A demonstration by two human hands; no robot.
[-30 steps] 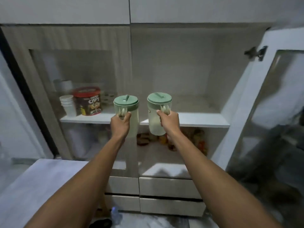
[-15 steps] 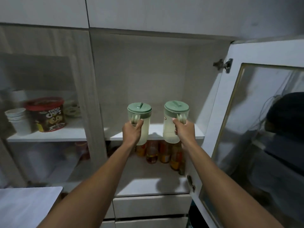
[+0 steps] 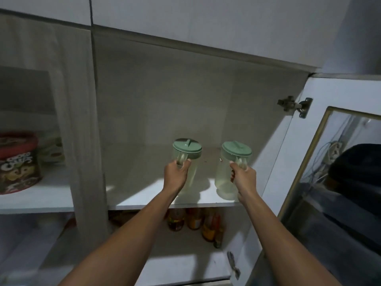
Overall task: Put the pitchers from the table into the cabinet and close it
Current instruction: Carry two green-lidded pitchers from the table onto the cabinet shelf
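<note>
Two clear pitchers with pale green lids are inside the open cabinet, over its white upper shelf point(image 3: 144, 195). My left hand point(image 3: 176, 175) grips the handle of the left pitcher point(image 3: 187, 149). My right hand point(image 3: 244, 177) grips the handle of the right pitcher point(image 3: 225, 182), whose base sits at or just above the shelf near its front edge. The left pitcher's base is hidden behind my hand. The cabinet's glass door point(image 3: 334, 182) stands open at the right.
Several bottles point(image 3: 193, 221) stand on the lower shelf under the pitchers. A red cereal tub point(image 3: 17, 162) sits behind the closed left glass door. A metal hinge point(image 3: 294, 105) juts from the right wall. The door handle point(image 3: 233, 265) is low right.
Both hands have carried the pitchers forward and up, from in front of the shelf edge to over the upper shelf inside the cabinet. The view has moved closer and to the right.
</note>
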